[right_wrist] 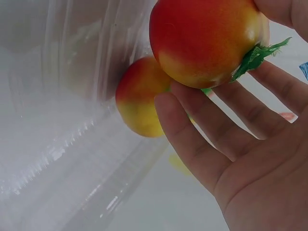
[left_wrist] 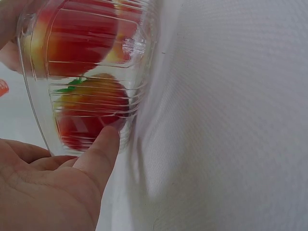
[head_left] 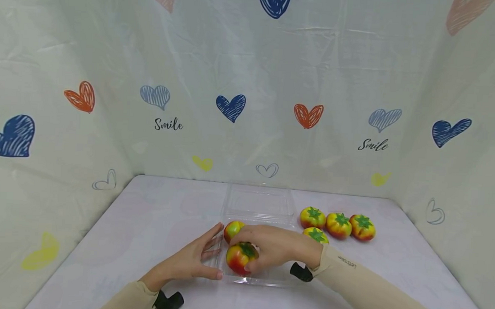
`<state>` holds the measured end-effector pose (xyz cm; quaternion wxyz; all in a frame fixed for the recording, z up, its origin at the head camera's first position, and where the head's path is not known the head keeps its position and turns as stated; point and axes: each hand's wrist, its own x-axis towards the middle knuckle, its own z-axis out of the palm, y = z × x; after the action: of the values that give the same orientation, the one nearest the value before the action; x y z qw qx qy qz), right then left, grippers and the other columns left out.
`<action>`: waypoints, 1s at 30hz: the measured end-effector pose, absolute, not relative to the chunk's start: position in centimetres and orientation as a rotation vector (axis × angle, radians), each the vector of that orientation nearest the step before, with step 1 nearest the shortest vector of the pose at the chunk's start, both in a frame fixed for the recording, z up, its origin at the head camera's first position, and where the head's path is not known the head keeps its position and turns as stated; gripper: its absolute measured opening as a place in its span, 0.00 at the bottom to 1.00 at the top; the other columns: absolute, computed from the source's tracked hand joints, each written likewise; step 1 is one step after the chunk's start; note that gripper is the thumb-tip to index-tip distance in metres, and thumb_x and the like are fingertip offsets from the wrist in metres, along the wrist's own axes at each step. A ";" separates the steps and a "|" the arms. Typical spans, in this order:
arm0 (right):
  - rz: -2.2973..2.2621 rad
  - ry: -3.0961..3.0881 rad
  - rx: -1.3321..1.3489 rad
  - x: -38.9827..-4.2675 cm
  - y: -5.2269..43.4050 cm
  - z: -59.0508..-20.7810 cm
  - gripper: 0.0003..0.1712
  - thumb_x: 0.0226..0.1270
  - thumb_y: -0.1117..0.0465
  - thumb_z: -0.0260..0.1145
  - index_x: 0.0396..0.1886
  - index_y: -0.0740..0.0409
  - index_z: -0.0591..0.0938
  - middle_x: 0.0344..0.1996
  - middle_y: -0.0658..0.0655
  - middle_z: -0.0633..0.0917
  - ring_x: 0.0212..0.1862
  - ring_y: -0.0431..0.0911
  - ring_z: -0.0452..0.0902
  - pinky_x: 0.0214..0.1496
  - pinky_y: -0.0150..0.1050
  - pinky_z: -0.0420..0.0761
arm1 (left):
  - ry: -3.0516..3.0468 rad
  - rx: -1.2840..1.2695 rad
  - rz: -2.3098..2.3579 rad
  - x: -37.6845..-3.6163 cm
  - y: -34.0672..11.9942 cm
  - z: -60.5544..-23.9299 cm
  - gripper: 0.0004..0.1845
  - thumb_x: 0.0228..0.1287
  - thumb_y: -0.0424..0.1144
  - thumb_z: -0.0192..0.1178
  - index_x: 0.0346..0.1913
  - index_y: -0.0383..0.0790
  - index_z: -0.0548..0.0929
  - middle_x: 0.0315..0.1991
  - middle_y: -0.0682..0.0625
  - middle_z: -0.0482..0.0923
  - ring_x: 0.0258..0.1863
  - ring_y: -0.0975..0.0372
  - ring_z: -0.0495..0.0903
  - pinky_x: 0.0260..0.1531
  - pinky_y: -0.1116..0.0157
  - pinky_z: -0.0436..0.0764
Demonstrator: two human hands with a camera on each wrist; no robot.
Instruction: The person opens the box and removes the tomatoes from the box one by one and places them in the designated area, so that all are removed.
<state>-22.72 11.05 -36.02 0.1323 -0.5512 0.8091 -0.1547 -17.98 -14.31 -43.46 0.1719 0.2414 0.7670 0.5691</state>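
In the head view a clear plastic clamshell box [head_left: 275, 281] stands in front of me with its lid [head_left: 262, 202] folded back. My right hand [head_left: 272, 243] holds a shiny red-and-yellow tomato-like fruit [head_left: 239, 259] with a green leafy top, within the box's near left part; thumb and fingertips grip its sides. Behind it, a second such fruit [right_wrist: 142, 103] sits in the box, partly covered by my right hand in the head view. My left hand [head_left: 193, 260] is spread along the box's left side, and in the left wrist view a fingertip lies against the ribbed wall [left_wrist: 96, 98].
Right of the box, several matching fruits [head_left: 339, 226] stand on the white table [head_left: 153, 215], one partly hidden by my right forearm. A pale curtain [head_left: 276, 68] printed with hearts rises behind the table and along both sides.
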 end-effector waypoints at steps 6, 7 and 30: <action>-0.532 2.377 -1.608 -22.7 11.7 -35.2 0.30 0.58 0.53 0.69 0.62 0.45 0.75 0.53 0.42 0.77 0.50 0.35 0.72 0.55 0.31 0.76 | 2.171 0.703 1.629 -18.0 -14.3 -43.5 0.60 0.52 0.36 0.73 0.76 0.37 0.37 0.76 0.40 0.34 0.73 0.47 0.50 0.61 0.67 0.68; -0.550 2.379 -1.603 -22.7 11.8 -35.1 0.30 0.58 0.53 0.69 0.62 0.45 0.75 0.52 0.42 0.77 0.48 0.35 0.72 0.53 0.30 0.77 | 2.173 0.703 1.628 -18.0 -14.3 -43.5 0.60 0.51 0.36 0.73 0.76 0.37 0.37 0.76 0.40 0.34 0.73 0.47 0.50 0.61 0.67 0.68; -0.633 2.514 -1.509 -22.9 14.0 -35.1 0.28 0.57 0.53 0.69 0.59 0.42 0.76 0.50 0.40 0.76 0.44 0.35 0.72 0.42 0.29 0.80 | 2.155 0.702 1.656 -18.0 -14.3 -43.7 0.62 0.50 0.36 0.74 0.75 0.35 0.36 0.76 0.39 0.34 0.72 0.45 0.51 0.61 0.65 0.69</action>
<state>-22.86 14.03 -35.13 0.0706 -0.5018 0.8360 -0.2104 -18.05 -14.34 -43.71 0.1664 0.2467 0.7571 0.5816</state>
